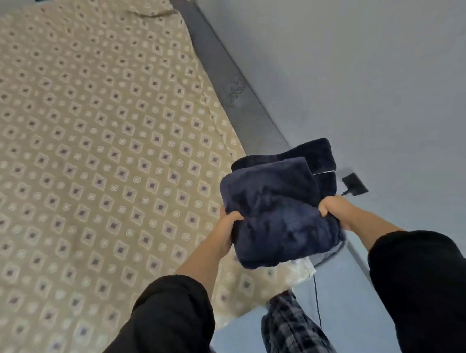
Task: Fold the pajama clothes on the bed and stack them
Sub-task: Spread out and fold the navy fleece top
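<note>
Hands clamp the folded navy pajamas [278, 209] lower right of centre: your left hand [227, 229] and right hand [333, 208] pinch opposite sides so the layers stay together above the patterned bed [93, 128] corner

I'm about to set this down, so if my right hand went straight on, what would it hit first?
The right hand points into the navy folded stack it grips; beyond, probably the patterned bedspread, depth unclear.
</note>
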Tool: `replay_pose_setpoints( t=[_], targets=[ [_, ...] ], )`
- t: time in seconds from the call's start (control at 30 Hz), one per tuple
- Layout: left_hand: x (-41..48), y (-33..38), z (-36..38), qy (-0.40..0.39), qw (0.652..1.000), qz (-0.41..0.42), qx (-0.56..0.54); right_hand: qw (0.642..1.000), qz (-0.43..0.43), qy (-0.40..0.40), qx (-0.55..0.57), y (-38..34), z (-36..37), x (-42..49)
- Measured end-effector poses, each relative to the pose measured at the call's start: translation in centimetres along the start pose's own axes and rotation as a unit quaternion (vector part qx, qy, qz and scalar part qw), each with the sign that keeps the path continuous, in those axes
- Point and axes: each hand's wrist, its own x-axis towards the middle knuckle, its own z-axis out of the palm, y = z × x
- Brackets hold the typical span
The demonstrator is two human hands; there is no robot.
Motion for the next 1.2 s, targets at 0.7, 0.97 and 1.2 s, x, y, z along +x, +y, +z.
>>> replay_pose_setpoints(
  t=[0.7,0.97,1.2],
  targets=[
    [11.6,-9.9,9.4,0.248,0.607,0.178,0.734,0.767,-0.428,0.082,-0.471,6.4,2.6,11.7],
    [3.1,-5.0,9.7,0.221,0.642,0.184,0.711,0.754,-0.439,0.091,-0.481,2.3,1.1,2.1],
    [-8.0,-1.7,5.9,0.306,0.622,0.228,0.683,0.679,-0.508,0.111,-0.518,-1.2,5.1,-9.8]
  ],
)
